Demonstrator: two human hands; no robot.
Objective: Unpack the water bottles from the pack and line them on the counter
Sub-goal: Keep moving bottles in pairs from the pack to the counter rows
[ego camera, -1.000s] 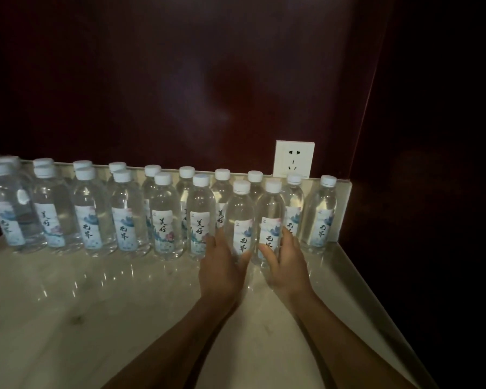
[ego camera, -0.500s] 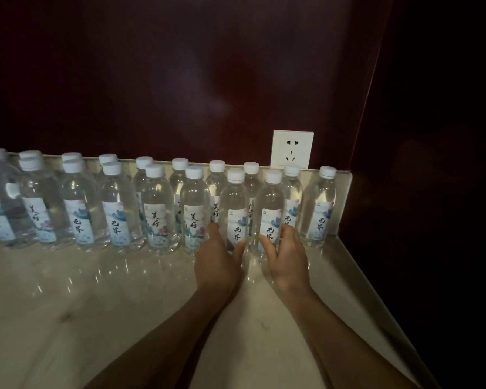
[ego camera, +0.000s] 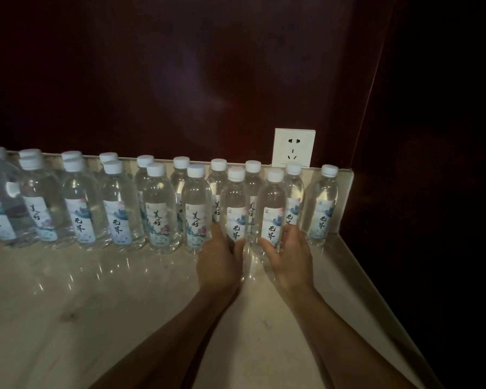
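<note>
Several clear water bottles with white caps and printed labels stand in two rows along the back of a pale marble counter (ego camera: 96,304). My left hand (ego camera: 219,262) grips the base of one front-row bottle (ego camera: 235,209). My right hand (ego camera: 289,259) grips the base of the neighbouring front-row bottle (ego camera: 272,211). Both bottles stand upright on the counter, close side by side. A single bottle (ego camera: 321,206) stands at the far right of the back row. No pack is in view.
A dark red wall rises behind the bottles, with a white power socket (ego camera: 293,147) above the right end of the row. A low marble ledge (ego camera: 345,197) closes the counter's right end. Beyond the counter's right edge is darkness.
Both hands have slid their two bottles a little farther back toward the rows. The view has shifted slightly, and the bottles at far left sit nearer the frame edge.
</note>
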